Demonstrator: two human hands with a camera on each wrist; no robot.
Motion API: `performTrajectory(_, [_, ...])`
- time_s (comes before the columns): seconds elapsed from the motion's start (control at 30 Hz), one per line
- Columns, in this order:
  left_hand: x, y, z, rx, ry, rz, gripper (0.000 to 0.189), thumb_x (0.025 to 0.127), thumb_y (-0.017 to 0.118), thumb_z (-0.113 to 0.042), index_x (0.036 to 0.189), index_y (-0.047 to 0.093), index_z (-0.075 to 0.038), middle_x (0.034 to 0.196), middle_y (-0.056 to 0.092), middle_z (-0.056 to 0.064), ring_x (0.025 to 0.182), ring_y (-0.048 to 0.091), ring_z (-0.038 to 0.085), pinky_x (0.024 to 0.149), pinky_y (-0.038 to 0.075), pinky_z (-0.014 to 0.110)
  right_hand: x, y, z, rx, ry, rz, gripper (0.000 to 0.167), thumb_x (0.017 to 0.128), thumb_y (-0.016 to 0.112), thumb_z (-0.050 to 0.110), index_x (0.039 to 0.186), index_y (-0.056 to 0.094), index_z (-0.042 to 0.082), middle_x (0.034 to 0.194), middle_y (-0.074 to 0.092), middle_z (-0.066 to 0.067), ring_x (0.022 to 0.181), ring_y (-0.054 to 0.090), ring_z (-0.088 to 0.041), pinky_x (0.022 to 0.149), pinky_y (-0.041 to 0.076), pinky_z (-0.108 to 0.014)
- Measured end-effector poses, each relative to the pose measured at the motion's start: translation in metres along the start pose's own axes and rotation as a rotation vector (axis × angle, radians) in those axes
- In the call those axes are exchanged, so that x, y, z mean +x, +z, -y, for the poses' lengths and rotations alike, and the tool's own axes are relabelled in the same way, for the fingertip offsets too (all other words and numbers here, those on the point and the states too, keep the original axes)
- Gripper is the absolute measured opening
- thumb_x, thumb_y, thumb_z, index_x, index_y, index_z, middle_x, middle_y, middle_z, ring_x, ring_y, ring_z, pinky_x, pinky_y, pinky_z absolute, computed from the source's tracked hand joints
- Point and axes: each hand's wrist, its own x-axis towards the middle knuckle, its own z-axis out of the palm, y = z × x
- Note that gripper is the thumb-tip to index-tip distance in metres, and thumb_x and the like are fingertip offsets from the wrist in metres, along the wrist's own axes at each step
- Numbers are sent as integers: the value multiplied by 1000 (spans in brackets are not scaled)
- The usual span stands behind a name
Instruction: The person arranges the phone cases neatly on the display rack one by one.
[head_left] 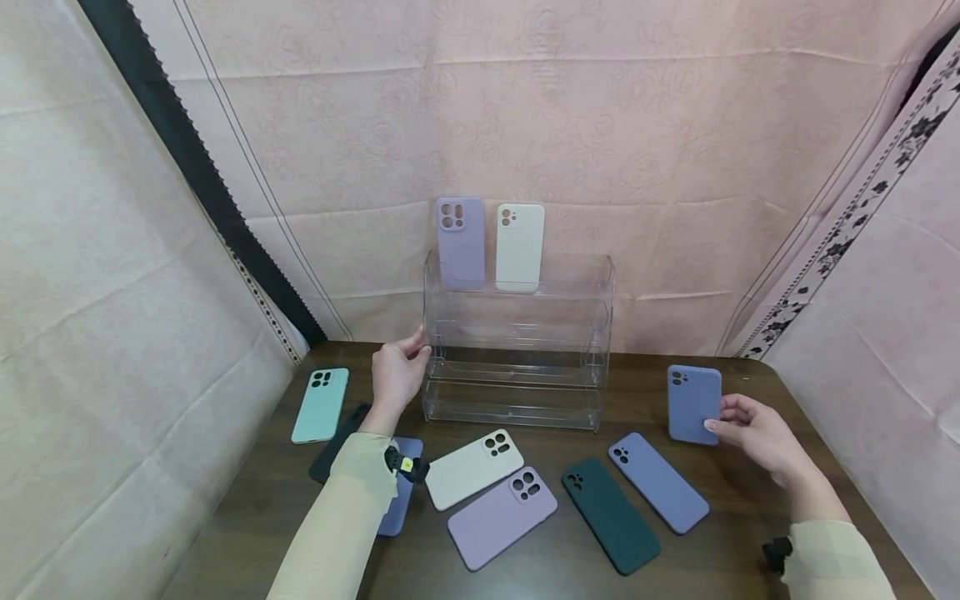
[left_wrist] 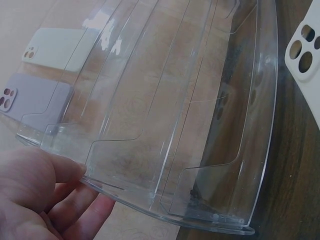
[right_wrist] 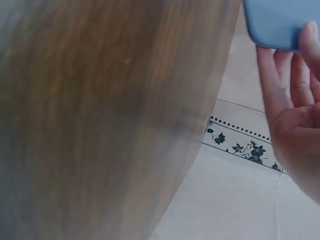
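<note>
A clear tiered display rack (head_left: 517, 333) stands at the back of the table. On its top tier a lilac phone case (head_left: 461, 250) and a white phone case (head_left: 519, 250) lean upright. My left hand (head_left: 397, 375) pinches the rack's left side edge, thumb on one side and fingers on the other, as the left wrist view (left_wrist: 55, 195) shows. At the right, my right hand (head_left: 753, 433) holds a blue phone case (head_left: 692, 404) by its lower right edge, its camera cutouts at the top. In the right wrist view only the lower part of this blue case (right_wrist: 280, 25) shows.
On the brown table (head_left: 247, 517) lie more phone cases: mint (head_left: 321, 407) at the left, black (head_left: 330, 454) and blue (head_left: 397, 500) partly under the left arm, cream (head_left: 468, 471), lilac (head_left: 498, 521), dark green (head_left: 615, 521) and blue (head_left: 660, 483). Pale cloth (head_left: 675, 167) hangs around.
</note>
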Motion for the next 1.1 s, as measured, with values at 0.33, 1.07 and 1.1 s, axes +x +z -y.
performTrajectory(0.33, [-1, -1, 0, -2, -12, 1, 40, 94, 73, -16, 132, 65, -25, 124, 70, 4, 108, 70, 23, 84, 58, 42, 15, 10, 33, 242, -168, -93, 40, 100, 65, 22, 130, 52, -1, 104, 69, 3, 94, 68, -2, 80, 58, -25])
performTrajectory(1.07, [-2, -4, -2, -21, -4, 21, 39, 95, 71, -16, 133, 66, -22, 126, 69, 6, 109, 69, 27, 86, 58, 42, 85, 37, 194, 730, -508, -244, 32, 98, 60, 0, 129, 58, 7, 106, 71, -2, 102, 65, -12, 90, 52, -22])
performTrajectory(1.1, [-3, -4, -2, -19, -6, 22, 39, 95, 71, -16, 133, 66, -22, 126, 69, 6, 109, 69, 27, 86, 58, 42, 88, 39, 198, 720, -510, -250, 31, 98, 60, 0, 129, 58, 7, 104, 71, -2, 100, 65, -12, 89, 52, -22])
